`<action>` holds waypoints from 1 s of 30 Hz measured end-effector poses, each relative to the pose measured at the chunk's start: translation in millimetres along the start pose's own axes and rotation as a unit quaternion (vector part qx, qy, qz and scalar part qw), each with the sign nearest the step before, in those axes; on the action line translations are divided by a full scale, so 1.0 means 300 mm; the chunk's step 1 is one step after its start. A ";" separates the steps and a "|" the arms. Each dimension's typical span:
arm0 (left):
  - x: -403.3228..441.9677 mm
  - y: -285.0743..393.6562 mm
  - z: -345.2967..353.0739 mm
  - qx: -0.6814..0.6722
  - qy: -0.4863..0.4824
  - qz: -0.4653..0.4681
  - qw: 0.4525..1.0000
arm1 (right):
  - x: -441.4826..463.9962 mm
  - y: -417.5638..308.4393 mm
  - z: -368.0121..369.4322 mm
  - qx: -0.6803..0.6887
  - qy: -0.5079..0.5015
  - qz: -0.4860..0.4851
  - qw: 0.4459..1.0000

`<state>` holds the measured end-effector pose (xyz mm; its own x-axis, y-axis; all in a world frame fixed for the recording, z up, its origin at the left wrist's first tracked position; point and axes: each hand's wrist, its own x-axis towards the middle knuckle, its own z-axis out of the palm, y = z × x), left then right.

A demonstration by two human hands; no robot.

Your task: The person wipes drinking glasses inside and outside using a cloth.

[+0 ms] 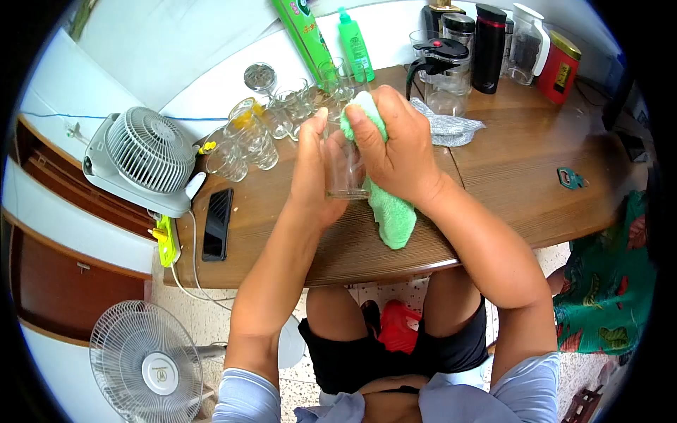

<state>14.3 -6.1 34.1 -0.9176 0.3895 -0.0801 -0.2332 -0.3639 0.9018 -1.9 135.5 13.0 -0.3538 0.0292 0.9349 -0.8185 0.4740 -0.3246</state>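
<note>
A clear drinking glass (345, 169) is held above the near part of the wooden table. My left hand (315, 166) is closed around its left side. My right hand (398, 144) grips a light green cloth (393, 218) and presses it at the glass's upper rim. One end of the cloth hangs down to the right of the glass. Behind my hands stand several clear glasses (262, 149), and a glass with a yellow part (243, 116) is among them.
A small fan (151, 151) and a phone (217, 224) are on the table's left side. A black-lidded glass pot (444, 77), a grey cloth (448, 127), a black flask (489, 49) and a red tin (558, 68) stand at the back right. A green bottle (355, 46) is behind.
</note>
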 end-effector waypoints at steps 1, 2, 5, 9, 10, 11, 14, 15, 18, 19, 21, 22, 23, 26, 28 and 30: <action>0.004 -0.004 -0.001 -0.017 -0.017 -0.011 1.000 | 0.001 0.012 0.004 -0.002 0.024 0.008 1.000; 0.012 -0.012 -0.010 -0.034 -0.034 -0.022 0.999 | -0.005 0.025 0.005 -0.015 0.029 0.033 0.999; 0.025 -0.025 -0.023 -0.075 -0.033 -0.015 0.996 | -0.017 0.068 0.031 -0.101 0.044 0.129 0.985; 0.033 -0.024 -0.064 -0.114 -0.077 0.046 0.989 | -0.047 0.069 0.058 -0.155 -0.011 0.103 0.983; 0.038 -0.020 -0.077 -0.123 -0.095 0.058 0.986 | -0.055 0.051 0.056 -0.136 -0.036 0.101 0.985; 0.041 -0.019 -0.083 -0.121 -0.066 0.059 0.989 | -0.058 0.037 0.059 -0.087 -0.046 0.108 0.989; 0.046 0.003 -0.076 -0.107 -0.001 0.076 0.991 | -0.053 0.030 0.059 0.043 -0.068 0.119 0.990; 0.053 0.006 -0.086 -0.097 0.008 0.093 0.991 | -0.041 0.037 0.047 0.129 -0.090 0.183 0.971; 0.085 -0.010 -0.126 -0.014 0.055 0.135 0.989 | -0.005 0.065 0.027 0.354 -0.158 0.328 0.862; 0.100 -0.020 -0.141 0.024 0.074 0.147 0.986 | -0.008 0.063 0.025 0.293 -0.181 0.319 0.883; 0.098 -0.028 -0.133 0.040 0.064 0.186 0.980 | -0.016 0.030 0.012 0.167 -0.223 0.296 0.914; 0.068 -0.017 -0.101 0.068 0.063 0.193 0.977 | -0.037 0.023 0.028 0.142 -0.205 0.248 0.936; 0.052 -0.011 -0.084 0.097 0.062 0.200 0.973 | -0.034 0.025 0.023 0.149 -0.215 0.251 0.932; 0.042 0.003 -0.065 0.050 0.022 0.188 0.981 | -0.005 0.031 -0.014 0.157 -0.241 0.236 0.928; 0.032 0.004 -0.053 0.044 0.020 0.162 0.986 | 0.019 0.027 -0.037 0.102 -0.230 0.229 0.941; 0.028 -0.001 -0.054 0.031 0.021 0.123 0.992 | 0.032 0.048 -0.054 0.030 -0.219 0.200 0.955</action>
<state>1.5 -16.5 26.2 -0.9569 0.2599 0.1297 0.0188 -0.3903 0.9205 -9.7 156.7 19.6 -0.7875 -0.1796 0.5895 -0.5986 0.4505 -0.6624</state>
